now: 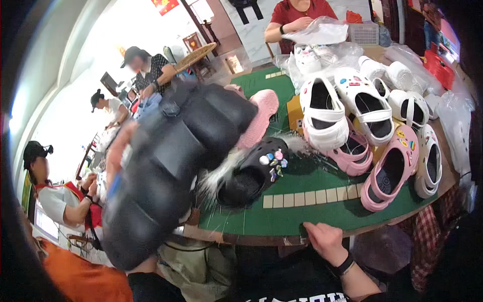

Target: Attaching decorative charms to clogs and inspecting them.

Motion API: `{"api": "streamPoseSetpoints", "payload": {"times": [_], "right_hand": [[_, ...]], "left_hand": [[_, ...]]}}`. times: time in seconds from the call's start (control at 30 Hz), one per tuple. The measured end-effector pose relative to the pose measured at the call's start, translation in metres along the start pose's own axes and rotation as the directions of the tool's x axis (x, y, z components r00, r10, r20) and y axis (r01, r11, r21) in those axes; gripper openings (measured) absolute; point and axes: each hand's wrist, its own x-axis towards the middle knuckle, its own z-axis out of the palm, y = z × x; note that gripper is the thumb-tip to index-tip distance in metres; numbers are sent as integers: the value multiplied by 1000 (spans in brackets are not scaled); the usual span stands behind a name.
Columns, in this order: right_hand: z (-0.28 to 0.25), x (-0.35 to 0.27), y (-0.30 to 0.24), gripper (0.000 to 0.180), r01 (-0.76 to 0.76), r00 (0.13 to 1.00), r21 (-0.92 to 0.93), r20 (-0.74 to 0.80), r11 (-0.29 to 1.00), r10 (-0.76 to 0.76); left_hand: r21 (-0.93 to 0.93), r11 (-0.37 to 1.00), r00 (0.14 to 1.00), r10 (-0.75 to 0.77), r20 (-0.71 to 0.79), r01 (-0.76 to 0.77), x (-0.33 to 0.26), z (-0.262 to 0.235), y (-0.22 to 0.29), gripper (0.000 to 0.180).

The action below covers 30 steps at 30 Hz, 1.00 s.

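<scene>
A black puffy clog-like shoe [173, 161], moulded in bulging segments with a round stud, looms large and blurred at the left. My left forearm rises from the lower edge and passes behind it. Blurred fingers of my left hand [122, 146] show along its left side, beside a smear of blue. At the table's front edge is my right hand [324, 240], curled closed, with a black band on its wrist; whatever it may hold is hidden. A black clog [251, 173] with colourful charms lies on the green table [236, 221], and a pink clog [260, 116] sits behind the puffy shoe.
White clogs [322, 110] and a decorated pink clog [391, 168] stand clustered on the right. A row of cream squares [302, 198] lies nearer. Clear plastic bags [455, 131] hang at the right edge. Across the table sits a person in red [302, 20]; others work at the left.
</scene>
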Motion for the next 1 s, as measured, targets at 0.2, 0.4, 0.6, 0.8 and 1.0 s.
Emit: {"api": "streamPoseSetpoints", "payload": {"times": [0.2,0.4,0.6,0.8,1.0], "right_hand": [[-6,8,-14,13,-150,988,203,0,968,154],[-2,50,-63,24,-66,992,383,125,921,19],[30,102,-101,49,-67,936,340,347,938,-59],[88,155,-107,58,-46,940,259,338,965,-46],[92,178,-100,31,-86,924,262,382,961,-22]], "left_hand": [[-43,853,829,-516,-213,520,-102,13,-3,27],[-283,856,752,-516,-411,433,-188,1,-34,29],[23,781,681,-530,-506,625,-234,-2,-63,30],[413,708,811,-414,-414,573,-247,3,-73,33],[469,721,857,-379,-349,510,-242,-7,-65,31]]}}
